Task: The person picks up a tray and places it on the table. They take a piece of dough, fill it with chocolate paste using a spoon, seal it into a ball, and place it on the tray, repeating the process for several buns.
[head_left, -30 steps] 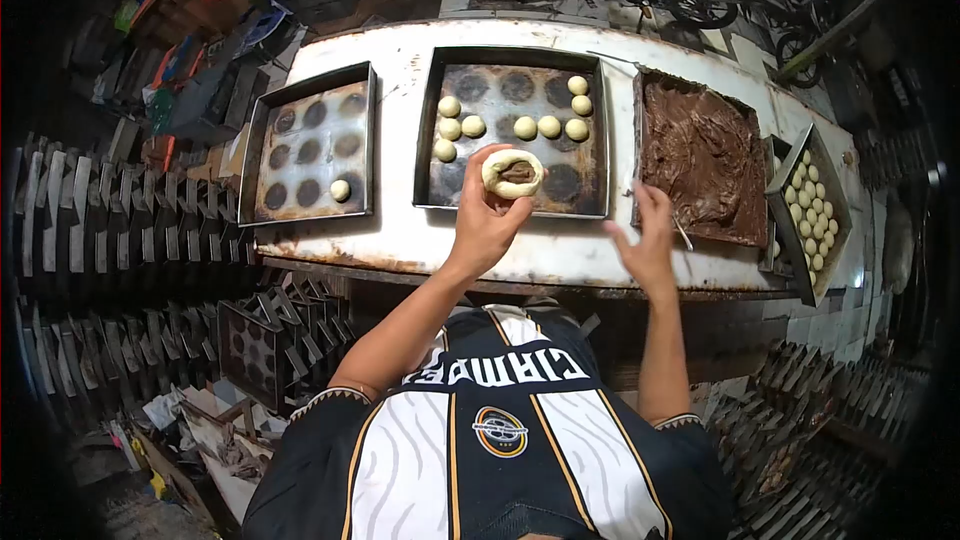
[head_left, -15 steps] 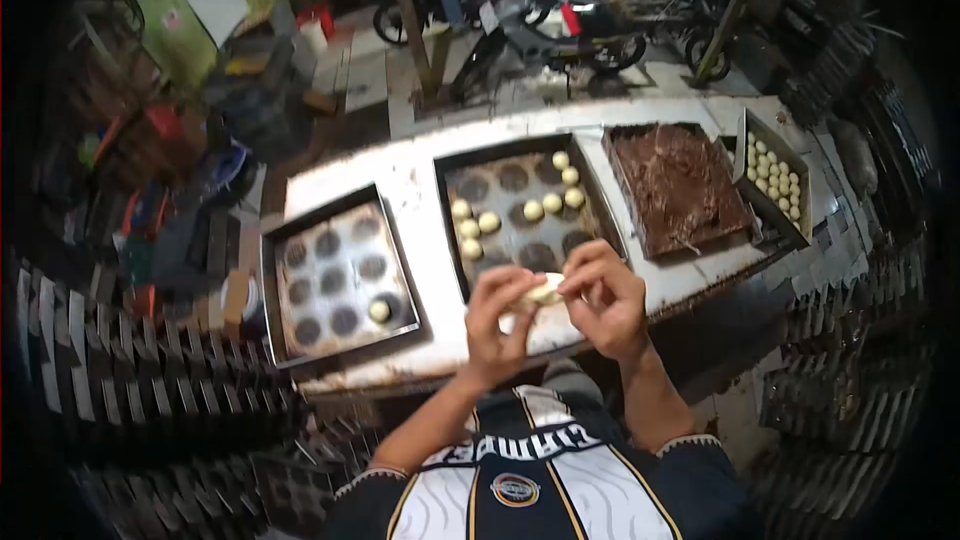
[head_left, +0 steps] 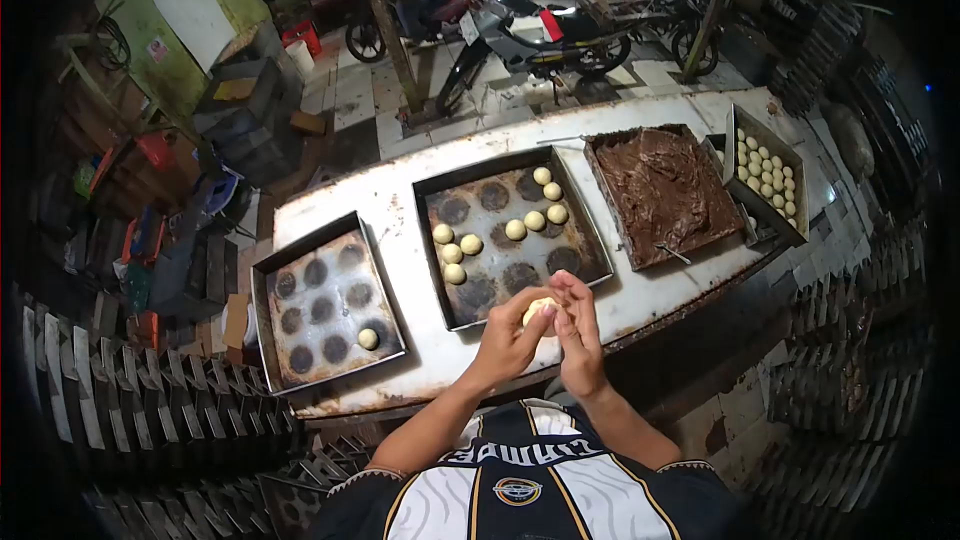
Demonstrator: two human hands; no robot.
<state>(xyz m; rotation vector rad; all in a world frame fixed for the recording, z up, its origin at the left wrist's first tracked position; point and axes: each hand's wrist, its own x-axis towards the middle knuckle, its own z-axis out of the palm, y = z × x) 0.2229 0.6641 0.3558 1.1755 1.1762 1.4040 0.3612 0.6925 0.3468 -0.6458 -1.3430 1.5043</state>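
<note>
My left hand (head_left: 507, 340) and my right hand (head_left: 578, 325) are pressed together around a pale dough piece (head_left: 540, 308), of which only the top shows between the fingers. They hover over the near edge of the middle baking tray (head_left: 438, 280), which carries several round dough balls (head_left: 452, 252). To the right sits a tray of brown chocolate filling (head_left: 660, 190) with a utensil (head_left: 672, 254) lying at its near edge. A further tray (head_left: 768, 172) at the far right is full of small dough balls.
A left tray (head_left: 262, 325) holds one dough ball (head_left: 368, 338) among dark round marks. All trays rest on a worn white table (head_left: 400, 200). Stacks of dark trays stand at the left and right. Motorbikes (head_left: 520, 35) and a person in blue are beyond the table.
A second ago my left hand held the open, filled dough alone while the right was by the filling tray. Both hands have come together and closed round the dough. The view tilted up.
</note>
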